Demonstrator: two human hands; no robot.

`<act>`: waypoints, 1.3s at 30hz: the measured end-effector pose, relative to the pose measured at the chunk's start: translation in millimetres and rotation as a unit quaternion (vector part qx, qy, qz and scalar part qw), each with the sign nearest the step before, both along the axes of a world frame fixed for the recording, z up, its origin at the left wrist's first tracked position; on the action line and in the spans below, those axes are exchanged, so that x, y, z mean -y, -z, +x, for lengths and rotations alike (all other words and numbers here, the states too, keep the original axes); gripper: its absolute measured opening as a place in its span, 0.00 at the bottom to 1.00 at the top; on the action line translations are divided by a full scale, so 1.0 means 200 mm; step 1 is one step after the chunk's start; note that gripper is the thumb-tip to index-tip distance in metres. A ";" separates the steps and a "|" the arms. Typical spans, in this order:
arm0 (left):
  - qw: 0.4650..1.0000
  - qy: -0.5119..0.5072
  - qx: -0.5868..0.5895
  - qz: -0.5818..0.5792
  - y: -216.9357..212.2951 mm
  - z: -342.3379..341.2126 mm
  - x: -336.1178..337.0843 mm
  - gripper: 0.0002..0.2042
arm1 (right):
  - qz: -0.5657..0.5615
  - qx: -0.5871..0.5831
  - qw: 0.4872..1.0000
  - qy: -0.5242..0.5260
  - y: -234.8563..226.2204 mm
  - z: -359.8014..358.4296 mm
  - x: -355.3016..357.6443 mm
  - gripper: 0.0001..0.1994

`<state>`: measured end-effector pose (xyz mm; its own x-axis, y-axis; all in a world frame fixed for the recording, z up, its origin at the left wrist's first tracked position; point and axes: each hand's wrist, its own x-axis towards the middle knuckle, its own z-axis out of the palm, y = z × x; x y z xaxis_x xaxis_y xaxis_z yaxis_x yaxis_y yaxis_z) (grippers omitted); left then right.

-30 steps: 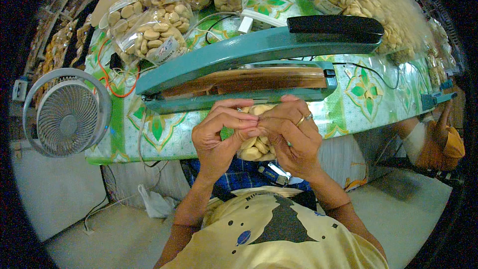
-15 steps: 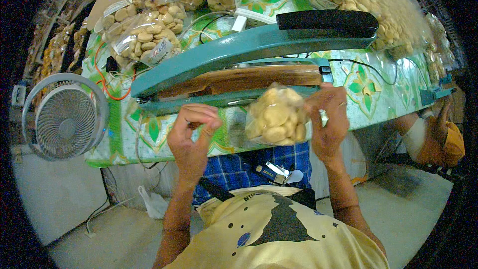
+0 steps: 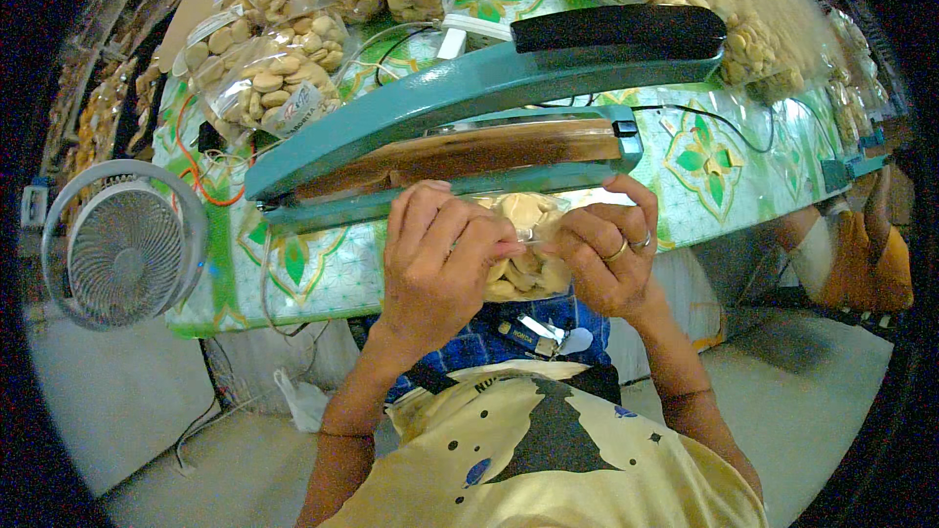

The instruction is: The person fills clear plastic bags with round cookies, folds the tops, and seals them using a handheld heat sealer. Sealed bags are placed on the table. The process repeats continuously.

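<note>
A clear plastic bag of round pale biscuits (image 3: 533,276) is held between my two hands, in front of the teal heat sealer (image 3: 333,152). My left hand (image 3: 435,259) is closed, its thumb and fingers pinching the bag's left side. My right hand (image 3: 608,252), with rings on it, pinches the bag's right side, one finger raised. Both fingertips meet the plastic near the upper middle of the bag. Behind the hands, the sealer's black-handled arm (image 3: 616,29) is lifted above its brown strip (image 3: 469,154).
Filled biscuit bags (image 3: 279,78) crowd the far left of the table. A large clear sack of biscuits (image 3: 753,29) stands at the far right. A grey fan (image 3: 127,244) is at the left. Cables cross the patterned tablecloth (image 3: 704,161). Another person's orange clothing (image 3: 873,269) shows far right.
My left hand has moved right and taken hold of the bag. The bag has come slightly down and left, and my right hand has shifted left with it.
</note>
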<state>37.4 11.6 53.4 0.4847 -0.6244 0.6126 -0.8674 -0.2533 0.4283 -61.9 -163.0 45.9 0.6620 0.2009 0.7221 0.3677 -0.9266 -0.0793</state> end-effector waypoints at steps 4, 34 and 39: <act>1.000 -0.013 0.025 0.013 -0.03 0.03 -0.05 0.07 | -0.035 -0.030 0.992 0.115 0.02 -0.06 0.13 0.05; 0.985 0.034 -0.068 -0.153 -0.10 -0.05 -0.20 0.44 | 0.627 -0.117 0.763 0.106 0.40 0.00 0.48 0.11; 0.968 -0.118 -0.013 -0.222 -0.44 0.42 -0.23 0.38 | 0.624 -0.097 0.768 0.104 0.40 0.01 0.47 0.15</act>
